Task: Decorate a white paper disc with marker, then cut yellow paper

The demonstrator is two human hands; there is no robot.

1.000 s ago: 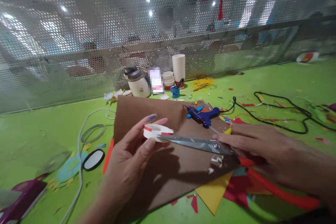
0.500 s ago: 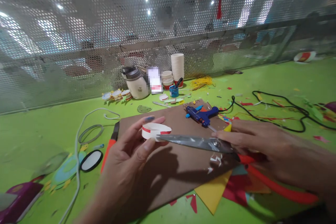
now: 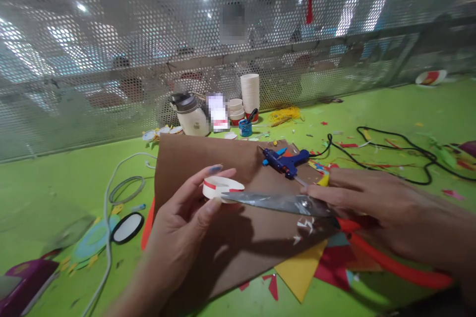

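Observation:
My left hand holds a short white paper ring with red marks between thumb and fingers, above a brown cardboard sheet. My right hand grips large scissors with red handles. Their long silver blades point left, and the tip touches the ring's lower rim. A blue glue gun lies on the cardboard's far right corner, just beyond my right hand.
The green table carries a black cable, a grey cable, paper scraps, yellow and red sheets, an oval mirror, stacked paper cups and a white jug. A perforated metal screen closes off the far side.
The cardboard's far edge dropped flat half a second ago and now stands raised again, hiding scraps behind it. Both hands, ring and scissors have barely shifted.

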